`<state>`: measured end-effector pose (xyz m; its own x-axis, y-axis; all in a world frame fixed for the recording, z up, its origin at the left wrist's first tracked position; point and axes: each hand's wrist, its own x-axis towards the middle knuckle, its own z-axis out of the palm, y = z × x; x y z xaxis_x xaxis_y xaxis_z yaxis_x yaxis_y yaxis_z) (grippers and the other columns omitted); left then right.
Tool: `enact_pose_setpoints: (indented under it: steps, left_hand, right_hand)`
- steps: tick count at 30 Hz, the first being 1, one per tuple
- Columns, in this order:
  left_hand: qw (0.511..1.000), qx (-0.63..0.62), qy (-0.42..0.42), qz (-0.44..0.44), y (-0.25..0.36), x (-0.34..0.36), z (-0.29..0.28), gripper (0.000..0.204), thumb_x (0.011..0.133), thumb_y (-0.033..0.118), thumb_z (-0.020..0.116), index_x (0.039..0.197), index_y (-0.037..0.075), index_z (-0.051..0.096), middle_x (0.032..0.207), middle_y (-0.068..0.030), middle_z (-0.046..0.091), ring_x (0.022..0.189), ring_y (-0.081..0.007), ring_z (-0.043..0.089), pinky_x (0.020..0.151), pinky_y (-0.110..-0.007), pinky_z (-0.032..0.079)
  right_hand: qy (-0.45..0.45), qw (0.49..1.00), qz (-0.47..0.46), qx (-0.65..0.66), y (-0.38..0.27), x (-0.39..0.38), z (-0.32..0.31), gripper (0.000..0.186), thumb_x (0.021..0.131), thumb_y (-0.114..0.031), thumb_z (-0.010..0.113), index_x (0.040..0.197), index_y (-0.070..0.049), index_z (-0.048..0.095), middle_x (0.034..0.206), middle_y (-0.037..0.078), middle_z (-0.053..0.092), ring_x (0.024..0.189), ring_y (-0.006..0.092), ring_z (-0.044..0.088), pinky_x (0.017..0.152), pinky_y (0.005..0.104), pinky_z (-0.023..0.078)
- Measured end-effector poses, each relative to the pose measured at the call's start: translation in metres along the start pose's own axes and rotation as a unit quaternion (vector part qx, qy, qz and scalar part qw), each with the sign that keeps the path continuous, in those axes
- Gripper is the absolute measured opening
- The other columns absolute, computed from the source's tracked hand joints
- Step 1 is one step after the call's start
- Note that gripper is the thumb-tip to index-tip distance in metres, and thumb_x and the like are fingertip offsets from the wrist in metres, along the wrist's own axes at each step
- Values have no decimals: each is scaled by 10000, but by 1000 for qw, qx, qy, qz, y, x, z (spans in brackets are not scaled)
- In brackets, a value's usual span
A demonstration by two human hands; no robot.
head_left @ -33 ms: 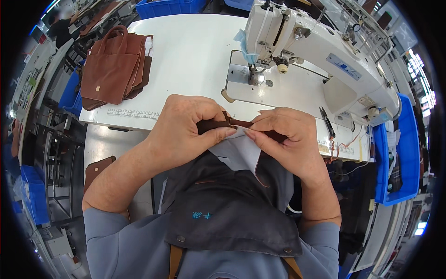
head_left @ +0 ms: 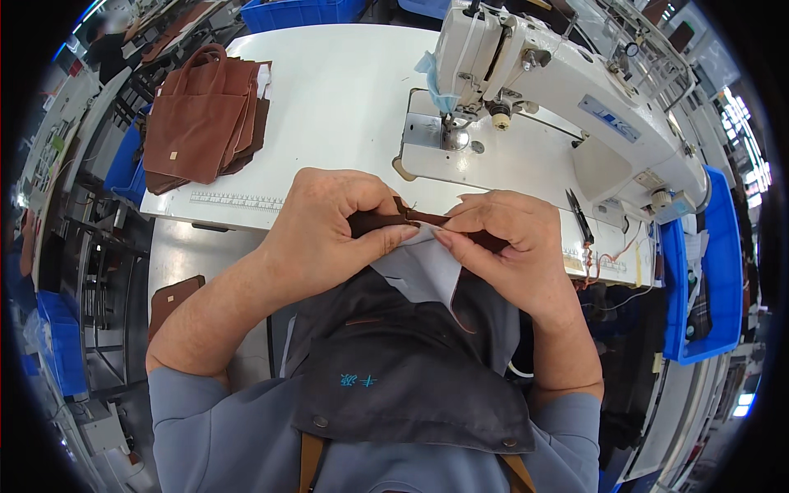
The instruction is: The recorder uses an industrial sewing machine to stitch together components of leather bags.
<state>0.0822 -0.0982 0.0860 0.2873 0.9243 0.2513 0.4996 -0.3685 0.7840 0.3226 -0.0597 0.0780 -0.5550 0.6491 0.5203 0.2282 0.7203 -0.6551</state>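
Observation:
Both hands pinch a dark brown leather piece with a light grey lining (head_left: 417, 267) in front of my apron, just off the table's near edge. My left hand (head_left: 333, 222) is closed on its left part, thumb against the lining's top. On the other side my right hand (head_left: 514, 238) grips the right part between thumb and fingers. The two thumb tips are close together at the folded upper edge. Below them the lining hangs down in a point, with a thin reddish-brown edge along its right side. Part of the leather is hidden inside my fingers.
A white sewing machine (head_left: 575, 90) stands at the right of the white table (head_left: 345, 107). Stacked brown leather bag pieces (head_left: 197, 123) lie at the left. Black thread snips (head_left: 579, 218) rest by my right hand, near a blue bin (head_left: 715, 316). Another brown piece (head_left: 171, 300) lies lower left.

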Motion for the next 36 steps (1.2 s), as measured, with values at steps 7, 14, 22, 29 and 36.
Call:
enact_pose_setpoints:
  steps: [7,14,22,29,36]
  left_hand:
    - [1000,-28,4,8,-2,-1,1,273,793,44,839,689,-9,591,746,-109,693,726,-137,673,632,-274,485]
    - [998,-63,11,21,-6,0,2,293,778,40,843,678,1,571,746,-101,698,726,-122,674,633,-262,483]
    - [996,-75,-22,34,-17,27,12,229,798,47,823,789,6,598,769,-87,722,774,-126,700,685,-262,501]
    - [995,-29,-98,-15,-75,90,42,343,816,75,801,1076,59,578,840,-70,779,801,-134,692,813,-292,502]
    - [996,75,-29,-37,-107,127,70,192,816,128,809,959,27,730,849,-108,761,797,-207,718,731,-327,536]
  right_hand:
    - [19,999,20,40,-2,-3,6,131,809,-3,816,808,20,687,773,101,716,639,143,681,550,256,524]
    - [9,997,33,64,0,-2,5,144,811,-1,816,790,15,673,773,95,715,644,126,676,546,244,515]
    - [12,989,144,34,4,3,-7,162,837,-60,821,910,14,696,756,117,728,643,119,658,612,263,511]
    - [-57,969,233,-51,67,12,-16,135,872,-150,774,919,-24,770,785,155,728,669,269,688,669,350,534]
    - [-86,973,197,-87,138,26,-20,138,856,-170,780,921,-49,768,797,150,734,716,301,716,692,377,547]
